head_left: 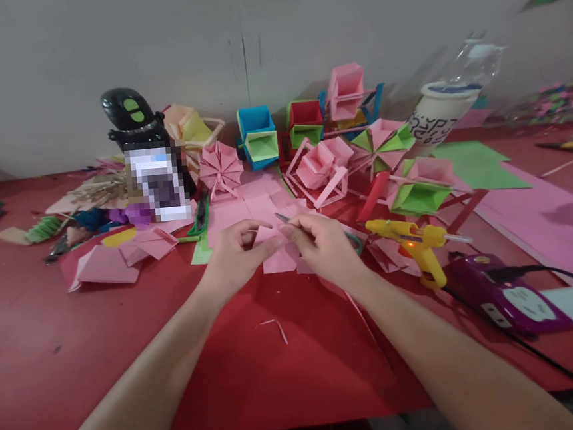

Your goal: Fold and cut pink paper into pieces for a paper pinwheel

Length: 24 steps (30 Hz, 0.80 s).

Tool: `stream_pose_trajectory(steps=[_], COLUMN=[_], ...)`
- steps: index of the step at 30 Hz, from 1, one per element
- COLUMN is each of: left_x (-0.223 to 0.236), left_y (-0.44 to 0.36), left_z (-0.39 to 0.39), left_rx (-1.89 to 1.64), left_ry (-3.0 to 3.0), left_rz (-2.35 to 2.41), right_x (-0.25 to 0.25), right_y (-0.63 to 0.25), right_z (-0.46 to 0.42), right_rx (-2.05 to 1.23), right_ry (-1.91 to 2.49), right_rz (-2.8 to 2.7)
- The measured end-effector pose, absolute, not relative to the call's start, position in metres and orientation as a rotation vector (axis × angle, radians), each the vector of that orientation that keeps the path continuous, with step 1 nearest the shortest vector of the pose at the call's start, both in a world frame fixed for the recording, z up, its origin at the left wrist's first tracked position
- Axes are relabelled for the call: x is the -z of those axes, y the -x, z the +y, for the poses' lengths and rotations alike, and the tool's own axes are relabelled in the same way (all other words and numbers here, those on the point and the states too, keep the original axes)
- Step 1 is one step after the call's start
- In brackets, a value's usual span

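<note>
My left hand (239, 252) pinches a small piece of pink paper (276, 259) between thumb and fingers. Close beside it, my right hand (326, 245) is closed around scissors. The pointed blade (281, 218) of the scissors sticks out past my fingertips over the paper, and part of a teal handle (355, 242) shows behind the hand. My right thumb is at the paper's edge; whether it grips the paper too is hard to see. More pink paper sheets (260, 200) lie just beyond both hands. A thin pink paper scrap (279, 329) rests on the red table (261, 384) between my forearms.
To the right are a yellow glue gun (413, 237) with an orange light and a purple power strip (514, 292) with black cords. Folded paper lanterns (257, 137) line the back. A phone (158, 183) leans at left; a white cup (440, 111) stands back right.
</note>
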State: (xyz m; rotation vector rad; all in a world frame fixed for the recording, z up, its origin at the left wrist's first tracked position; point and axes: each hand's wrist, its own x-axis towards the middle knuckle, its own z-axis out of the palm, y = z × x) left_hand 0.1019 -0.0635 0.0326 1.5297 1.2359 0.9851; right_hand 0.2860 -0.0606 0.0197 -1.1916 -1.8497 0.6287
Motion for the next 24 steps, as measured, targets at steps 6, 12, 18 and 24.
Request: stream_pose_trajectory(steps=[6, 12, 18, 24], left_x=[-0.031, -0.027, -0.028, -0.028], left_y=[-0.098, -0.097, -0.096, -0.093], left_z=[-0.064, -0.064, -0.065, -0.062], left_rx=[-1.030, -1.173, -1.199, -1.206], left_ry=[-1.550, -1.572, -1.555, -1.544], left_rz=[1.255, 1.258, 1.253, 1.265], right_x=[-0.022, -0.022, -0.022, -0.025], right_y=[-0.285, -0.283, -0.286, -0.292], right_z=[-0.061, -0.056, -0.054, -0.050], right_rx=[-0.758, -1.005, -1.178, -1.214], right_ry=[1.168, 1.108, 1.111, 0.994], right_rz=[-1.753, -1.686, -1.457, -1.600])
